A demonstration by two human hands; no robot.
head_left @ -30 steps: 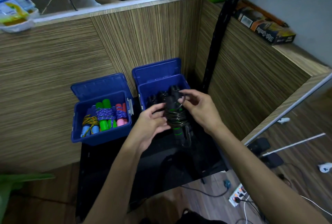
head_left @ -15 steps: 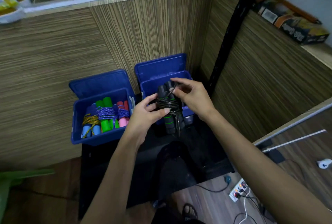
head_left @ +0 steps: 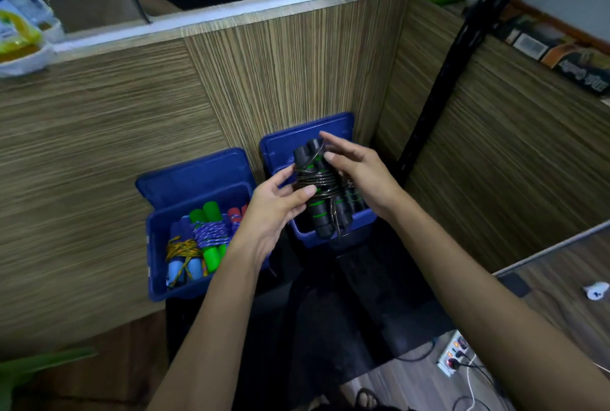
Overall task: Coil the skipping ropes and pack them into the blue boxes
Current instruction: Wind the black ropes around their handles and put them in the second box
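- Head view: the left hand (head_left: 277,209) grips a black skipping rope (head_left: 318,186), thumb and fingers curled round its coiled middle.
- The right hand (head_left: 359,173) touches the bundle's upper handles with nearly straight fingers.
- The bundle hangs over the right blue box (head_left: 333,235), above other black ropes.
- The left blue box (head_left: 158,245) holds coloured ropes (head_left: 204,239).

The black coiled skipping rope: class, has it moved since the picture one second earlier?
Yes. The black coiled skipping rope, held by the left hand, was in front of the right blue box; it now sits farther back, over the box's opening.
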